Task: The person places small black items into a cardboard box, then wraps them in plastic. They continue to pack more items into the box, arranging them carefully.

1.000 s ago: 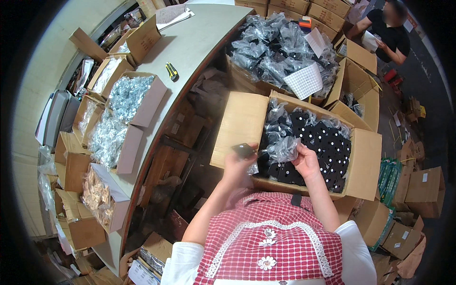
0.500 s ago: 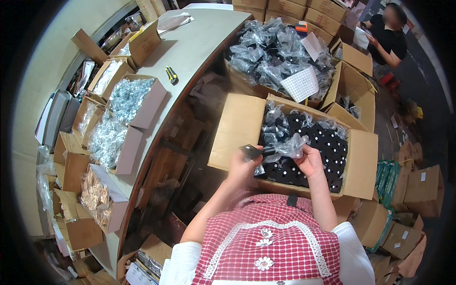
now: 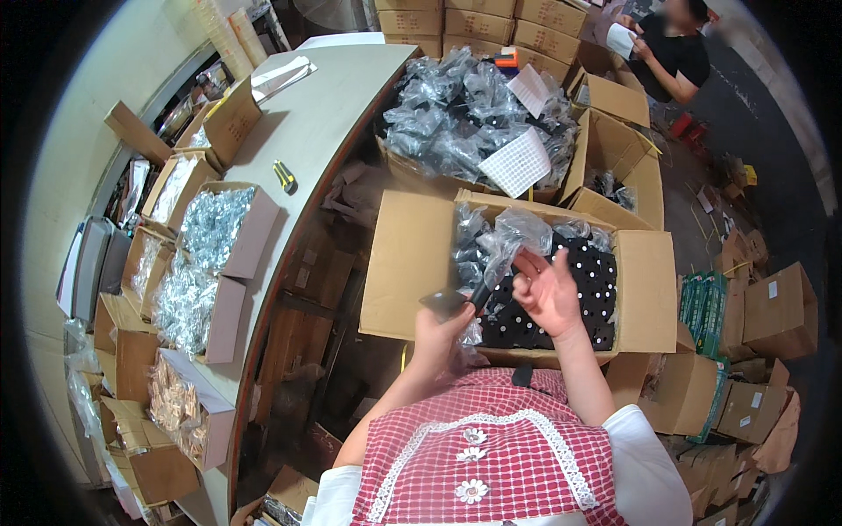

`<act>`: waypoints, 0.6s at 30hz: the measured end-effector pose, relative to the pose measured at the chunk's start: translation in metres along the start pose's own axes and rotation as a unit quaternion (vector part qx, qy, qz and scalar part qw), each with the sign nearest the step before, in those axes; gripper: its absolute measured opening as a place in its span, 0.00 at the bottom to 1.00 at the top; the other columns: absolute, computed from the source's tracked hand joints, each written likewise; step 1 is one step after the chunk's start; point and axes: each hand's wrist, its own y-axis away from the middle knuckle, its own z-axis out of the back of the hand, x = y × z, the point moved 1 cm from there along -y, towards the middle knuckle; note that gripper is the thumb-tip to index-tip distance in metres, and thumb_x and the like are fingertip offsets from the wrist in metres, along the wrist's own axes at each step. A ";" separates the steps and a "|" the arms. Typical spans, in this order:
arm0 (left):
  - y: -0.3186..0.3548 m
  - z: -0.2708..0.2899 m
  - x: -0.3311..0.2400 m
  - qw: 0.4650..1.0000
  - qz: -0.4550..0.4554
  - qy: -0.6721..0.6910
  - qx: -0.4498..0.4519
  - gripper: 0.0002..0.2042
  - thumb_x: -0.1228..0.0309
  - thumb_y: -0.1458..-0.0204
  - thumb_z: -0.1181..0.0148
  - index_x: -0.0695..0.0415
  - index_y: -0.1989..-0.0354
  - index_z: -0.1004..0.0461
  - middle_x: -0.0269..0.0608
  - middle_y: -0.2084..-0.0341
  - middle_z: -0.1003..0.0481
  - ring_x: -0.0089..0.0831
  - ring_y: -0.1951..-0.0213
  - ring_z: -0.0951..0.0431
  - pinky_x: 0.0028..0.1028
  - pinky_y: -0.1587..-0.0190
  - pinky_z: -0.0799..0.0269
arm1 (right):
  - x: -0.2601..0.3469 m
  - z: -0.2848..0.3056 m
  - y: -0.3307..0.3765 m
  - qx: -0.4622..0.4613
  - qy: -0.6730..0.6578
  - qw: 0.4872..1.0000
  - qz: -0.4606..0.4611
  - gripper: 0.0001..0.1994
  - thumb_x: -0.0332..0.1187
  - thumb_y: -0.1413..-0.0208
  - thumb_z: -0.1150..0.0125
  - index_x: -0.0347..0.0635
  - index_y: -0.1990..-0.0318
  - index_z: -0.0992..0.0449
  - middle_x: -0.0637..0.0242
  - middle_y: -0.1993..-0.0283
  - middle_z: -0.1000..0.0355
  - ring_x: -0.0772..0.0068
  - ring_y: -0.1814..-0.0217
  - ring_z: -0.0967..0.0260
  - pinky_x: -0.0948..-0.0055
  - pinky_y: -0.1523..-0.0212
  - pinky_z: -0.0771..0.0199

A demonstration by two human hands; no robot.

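Note:
My left hand (image 3: 438, 340) is closed on a black part with a flat plate end (image 3: 445, 304). The part's shaft runs away to the upper right, toward a crumpled clear plastic bag (image 3: 517, 232). Whether the shaft lies inside the bag is hard to make out. My right hand (image 3: 551, 296) is turned palm up beside the bag, thumb spread away and fingertips at the plastic. Beneath both hands stands an open cardboard box (image 3: 645, 280). It holds rows of black pieces with white dots (image 3: 592, 280) and, on its left side, bagged black pieces.
Beyond the box is a large heap of bagged parts (image 3: 447, 101) with paper sheets (image 3: 516, 162) on it. A grey table (image 3: 324, 96) at left carries a yellow cutter (image 3: 284, 176) and several boxes of small bagged items. A person (image 3: 671, 53) holding paper stands far right.
My right hand has turned palm up and its thumb has spread from the bag. The bag has risen and moved away from me. My left hand still holds the black part, now tilted more.

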 end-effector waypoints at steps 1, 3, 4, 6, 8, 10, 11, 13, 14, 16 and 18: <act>0.003 -0.004 -0.003 1.000 0.012 0.007 0.004 0.10 0.74 0.42 0.36 0.59 0.52 0.21 0.33 0.62 0.20 0.24 0.60 0.21 0.26 0.55 0.25 | -0.004 -0.009 0.000 -0.067 0.118 0.991 0.010 0.30 0.57 0.34 0.45 0.43 0.36 0.30 0.61 0.42 0.24 0.77 0.62 0.31 0.79 0.67 0.29; 0.005 -0.011 -0.008 0.999 0.032 0.009 -0.007 0.11 0.76 0.44 0.35 0.63 0.53 0.22 0.35 0.62 0.22 0.25 0.59 0.23 0.27 0.54 0.28 | -0.013 -0.023 0.000 -0.141 0.230 0.963 0.028 0.21 0.45 0.32 0.42 0.43 0.39 0.27 0.59 0.45 0.22 0.78 0.61 0.26 0.78 0.65 0.26; 0.007 -0.015 -0.010 0.999 0.043 0.011 -0.012 0.12 0.77 0.45 0.34 0.64 0.53 0.23 0.37 0.63 0.23 0.25 0.59 0.25 0.27 0.53 0.30 | -0.018 -0.029 0.000 -0.121 0.226 0.965 0.054 0.17 0.38 0.33 0.41 0.39 0.42 0.26 0.56 0.49 0.20 0.74 0.56 0.23 0.74 0.57 0.23; 0.011 -0.021 -0.011 0.998 0.046 0.043 -0.018 0.12 0.77 0.45 0.35 0.64 0.52 0.24 0.36 0.59 0.24 0.24 0.56 0.26 0.28 0.52 0.30 | -0.030 -0.036 0.002 -0.066 0.275 0.953 0.111 0.15 0.33 0.35 0.40 0.35 0.44 0.25 0.54 0.50 0.20 0.70 0.52 0.22 0.71 0.49 0.23; 0.013 -0.023 -0.010 0.996 0.039 0.066 -0.034 0.13 0.76 0.45 0.35 0.63 0.51 0.24 0.36 0.58 0.24 0.24 0.56 0.26 0.29 0.52 0.30 | -0.043 -0.035 0.005 -0.067 0.353 0.927 0.107 0.16 0.29 0.38 0.37 0.31 0.45 0.26 0.56 0.50 0.20 0.68 0.50 0.22 0.69 0.42 0.26; 0.014 -0.021 -0.007 0.997 0.019 0.072 -0.026 0.14 0.77 0.43 0.35 0.63 0.49 0.26 0.36 0.58 0.24 0.24 0.56 0.26 0.28 0.53 0.29 | -0.056 -0.030 0.010 -0.051 0.422 0.898 0.115 0.17 0.28 0.38 0.37 0.30 0.44 0.27 0.58 0.47 0.21 0.71 0.48 0.24 0.69 0.41 0.27; 0.015 -0.020 -0.004 0.997 0.017 0.072 -0.038 0.14 0.77 0.42 0.36 0.63 0.49 0.26 0.36 0.58 0.24 0.24 0.56 0.25 0.28 0.53 0.29 | -0.062 -0.025 0.011 -0.088 0.471 0.872 0.103 0.18 0.30 0.37 0.37 0.31 0.43 0.27 0.60 0.48 0.21 0.73 0.47 0.26 0.71 0.43 0.27; 0.018 -0.015 0.001 0.997 0.011 0.068 -0.023 0.12 0.77 0.40 0.38 0.64 0.49 0.26 0.38 0.59 0.23 0.26 0.60 0.23 0.28 0.56 0.27 | -0.064 -0.019 0.016 -0.057 0.539 0.828 0.142 0.18 0.30 0.36 0.38 0.31 0.42 0.28 0.62 0.51 0.22 0.74 0.47 0.27 0.72 0.47 0.25; 0.017 -0.011 0.003 0.999 0.007 0.034 -0.036 0.11 0.77 0.41 0.37 0.63 0.51 0.25 0.37 0.59 0.22 0.25 0.60 0.22 0.27 0.57 0.27 | -0.066 -0.015 0.019 -0.058 0.574 0.804 0.145 0.18 0.31 0.35 0.39 0.31 0.42 0.29 0.63 0.52 0.22 0.74 0.47 0.27 0.73 0.49 0.25; 0.012 -0.004 0.005 0.996 0.030 -0.044 -0.076 0.09 0.77 0.43 0.36 0.60 0.54 0.22 0.35 0.59 0.20 0.23 0.60 0.22 0.26 0.57 0.27 | -0.071 -0.014 0.018 -0.063 0.624 0.750 0.209 0.17 0.33 0.33 0.40 0.31 0.43 0.30 0.64 0.57 0.22 0.75 0.56 0.25 0.74 0.58 0.23; 0.014 0.003 -0.001 0.996 -0.021 0.015 -0.083 0.10 0.75 0.41 0.37 0.61 0.53 0.23 0.40 0.58 0.20 0.25 0.61 0.21 0.27 0.59 0.27 | -0.067 -0.018 0.023 -0.081 0.647 0.726 0.219 0.17 0.34 0.33 0.41 0.32 0.43 0.31 0.62 0.60 0.22 0.74 0.60 0.24 0.73 0.61 0.23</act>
